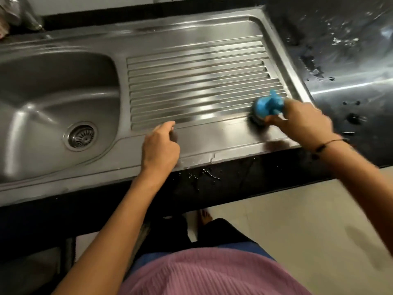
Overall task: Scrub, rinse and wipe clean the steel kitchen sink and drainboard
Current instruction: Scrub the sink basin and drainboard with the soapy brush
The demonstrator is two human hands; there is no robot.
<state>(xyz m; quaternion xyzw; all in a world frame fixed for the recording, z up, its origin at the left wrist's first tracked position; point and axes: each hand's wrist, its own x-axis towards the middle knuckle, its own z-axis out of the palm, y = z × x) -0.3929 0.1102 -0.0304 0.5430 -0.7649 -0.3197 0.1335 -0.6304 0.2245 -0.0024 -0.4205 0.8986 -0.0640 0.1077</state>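
Observation:
The steel sink bowl point(53, 86) lies at the left with its round drain strainer point(81, 136) at the bottom. To its right spreads the ribbed drainboard point(195, 81). My right hand point(304, 122) grips a blue-handled scrubber point(266, 106) whose dark steel-wool pad presses on the drainboard's near right corner. My left hand point(160, 145) rests on the flat front strip of the drainboard, fingers loosely curled, holding nothing. The picture is blurred by motion.
A wet black stone counter point(350, 50) lies right of the drainboard, with water drops and smears. Its black front edge point(212, 184) runs below the sink and is wet too. A tap base point(32, 18) stands at the back left. Pale floor tiles show below.

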